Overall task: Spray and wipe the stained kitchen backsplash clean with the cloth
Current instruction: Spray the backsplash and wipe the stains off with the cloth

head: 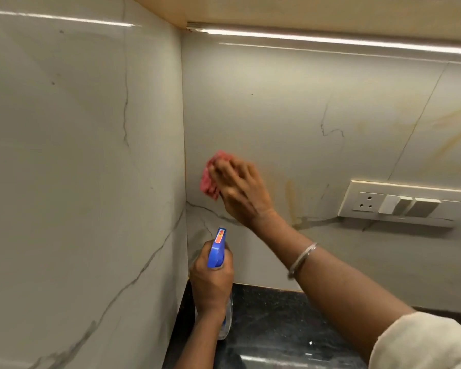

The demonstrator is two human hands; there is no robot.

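Note:
The backsplash (pixel 290 107) is pale marble-look tile with grey veins, and yellowish stains (pixel 290 198) streak it left of the switch plate and at the upper right. My right hand (pixel 240 190) presses a pink cloth (pixel 210 179) flat against the tile close to the inner corner; the hand is motion-blurred. Lower down, my left hand (pixel 210 283) grips a spray bottle (pixel 218 249) with a blue trigger head, held upright near the corner above the counter. The bottle's clear body shows below the hand.
A cream switch plate (pixel 399 203) with a socket sticks out on the right of the backsplash. A side wall panel (pixel 77 169) meets it at the corner. A dark speckled counter (pixel 272 323) lies below. A lit cabinet underside (pixel 304 12) runs overhead.

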